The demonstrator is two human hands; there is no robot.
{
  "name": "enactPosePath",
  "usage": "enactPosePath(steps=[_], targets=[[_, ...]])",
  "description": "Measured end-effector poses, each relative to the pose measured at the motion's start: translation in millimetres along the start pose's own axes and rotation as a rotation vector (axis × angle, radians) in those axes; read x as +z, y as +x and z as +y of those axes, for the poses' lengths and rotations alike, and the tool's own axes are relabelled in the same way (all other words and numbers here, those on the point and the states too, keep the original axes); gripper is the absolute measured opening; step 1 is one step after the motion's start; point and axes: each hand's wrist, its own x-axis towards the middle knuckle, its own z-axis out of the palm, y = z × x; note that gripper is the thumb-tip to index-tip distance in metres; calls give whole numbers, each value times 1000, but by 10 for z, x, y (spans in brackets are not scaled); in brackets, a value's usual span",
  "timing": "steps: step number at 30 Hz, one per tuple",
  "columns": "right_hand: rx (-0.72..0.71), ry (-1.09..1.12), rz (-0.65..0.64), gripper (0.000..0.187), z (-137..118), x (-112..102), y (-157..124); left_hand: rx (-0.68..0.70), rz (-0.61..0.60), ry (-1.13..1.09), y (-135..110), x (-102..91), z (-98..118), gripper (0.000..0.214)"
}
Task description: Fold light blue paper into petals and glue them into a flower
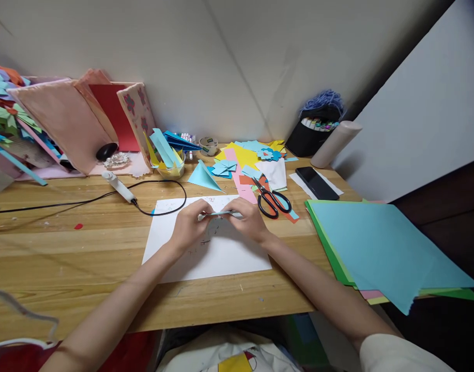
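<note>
Both my hands hold one small piece of light blue paper point(221, 213) just over a white sheet point(232, 258). It shows nearly edge-on, so its full shape is hidden. My left hand point(192, 223) pinches its left end. At the other end, my right hand point(247, 219) is closed on it with thumb and fingers. Small dark and reddish marks dot the white sheet beneath. Right of my right hand lie black-handled scissors point(273, 201), their blades resting on orange paper scraps point(290, 213). A light blue paper cone point(204, 176) sits beyond my hands.
Coloured paper sheets point(380, 237) overhang the table's right edge. A phone point(317, 183), a pale cylinder point(335, 144) and a black marker holder point(310, 137) stand behind them. On the left, a white glue gun point(118, 187) trails a black cable near pink folders point(58, 119).
</note>
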Motion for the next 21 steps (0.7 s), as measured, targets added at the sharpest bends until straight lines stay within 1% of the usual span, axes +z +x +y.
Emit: enactPosePath(steps=[1,2,3,5,7,8,9,12,14,16,21], targets=[[-98,-39,22,13,10,-15,-17,78,28,51,-37,-15,12,12],[-192,-90,20,17,26,-22,-39,156,23,108,-82,-20,14,16],[-276,-141,-5,19,46,-19,-66,229,-15,159,-133,-14,5,19],[-391,-208,-110,22,84,8,-127,339,-118,255,-246,21,-42,22],[-439,-226,-233,23,109,44,-186,399,-168,358,-355,66,-103,25],[-447,-229,-274,23,116,57,-211,428,-182,397,-402,84,-129,27],[-450,-235,-295,23,120,65,-231,456,-184,424,-444,97,-149,28],[-474,-237,-298,22,129,53,-272,516,-175,481,-527,103,-162,31],[-456,-187,-299,23,138,31,-283,501,-161,505,-554,97,-140,31],[-382,-93,-300,22,146,15,-277,432,-154,487,-560,97,-107,29],[-82,107,-258,16,138,34,-199,131,-137,332,-458,119,-54,19]])
